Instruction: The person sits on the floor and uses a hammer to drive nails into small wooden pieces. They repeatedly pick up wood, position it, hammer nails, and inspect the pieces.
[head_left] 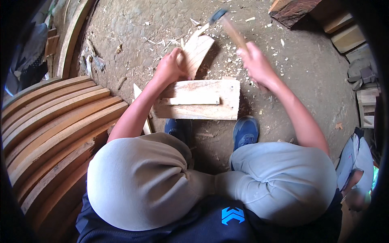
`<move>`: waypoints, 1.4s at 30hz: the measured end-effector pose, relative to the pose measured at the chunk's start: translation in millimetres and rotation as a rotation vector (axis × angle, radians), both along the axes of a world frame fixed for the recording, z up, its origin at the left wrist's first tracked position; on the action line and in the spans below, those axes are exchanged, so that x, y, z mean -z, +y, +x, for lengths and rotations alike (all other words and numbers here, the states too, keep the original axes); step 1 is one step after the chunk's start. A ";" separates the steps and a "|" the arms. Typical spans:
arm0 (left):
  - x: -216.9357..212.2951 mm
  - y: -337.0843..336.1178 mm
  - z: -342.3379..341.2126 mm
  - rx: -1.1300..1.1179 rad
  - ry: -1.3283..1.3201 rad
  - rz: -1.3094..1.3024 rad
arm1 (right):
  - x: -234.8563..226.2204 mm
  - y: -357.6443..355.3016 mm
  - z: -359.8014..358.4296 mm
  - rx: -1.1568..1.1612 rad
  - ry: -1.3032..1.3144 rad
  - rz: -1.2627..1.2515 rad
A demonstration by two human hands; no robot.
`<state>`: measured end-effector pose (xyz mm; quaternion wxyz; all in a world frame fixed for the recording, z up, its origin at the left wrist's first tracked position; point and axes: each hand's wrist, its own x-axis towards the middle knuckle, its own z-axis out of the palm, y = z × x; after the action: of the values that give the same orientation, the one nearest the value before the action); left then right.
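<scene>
My left hand is closed around the near left edge of a flat wooden piece, which is tilted just beyond a low wooden block. A narrow wood strip stands out at the far end of that piece. In my right hand is a hammer with a pale wooden handle and a dark head, slightly blurred. Its head hangs close to the strip's tip; whether they touch I cannot tell. The block lies across in front of my shoes, with a lighter flat slat on its top.
Several curved planks are stacked at the left, and a long curved board stands behind them. Wood chips litter the dirt floor. Timber pieces lie at the far right. Another person is partly visible at the right edge.
</scene>
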<state>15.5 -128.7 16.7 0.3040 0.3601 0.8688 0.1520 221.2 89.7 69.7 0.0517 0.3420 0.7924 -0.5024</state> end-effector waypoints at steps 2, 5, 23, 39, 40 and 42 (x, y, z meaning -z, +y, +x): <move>3.9 -4.6 -3.6 0.042 0.091 0.064 | -4.6 10.5 -2.1 -0.016 -0.001 0.011; -0.1 -7.6 -0.7 0.035 0.047 0.045 | -16.0 13.2 -5.1 0.137 0.107 0.047; 7.1 -5.1 -2.8 0.040 0.057 0.035 | 24.5 -0.7 13.0 -0.058 0.050 0.092; 2.5 -10.3 -0.4 0.012 0.004 0.048 | 23.1 5.0 26.2 0.303 0.310 -0.043; -0.9 -9.6 -0.5 0.049 0.047 0.070 | 23.2 2.3 25.6 0.361 0.323 -0.139; -1.5 -9.7 -1.8 0.032 0.037 0.029 | 36.5 -1.1 15.0 0.097 0.263 0.002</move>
<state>13.7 -138.4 18.2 0.2848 0.3810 0.8662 0.1531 236.1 88.5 33.2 -0.0775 0.3110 0.7755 -0.5439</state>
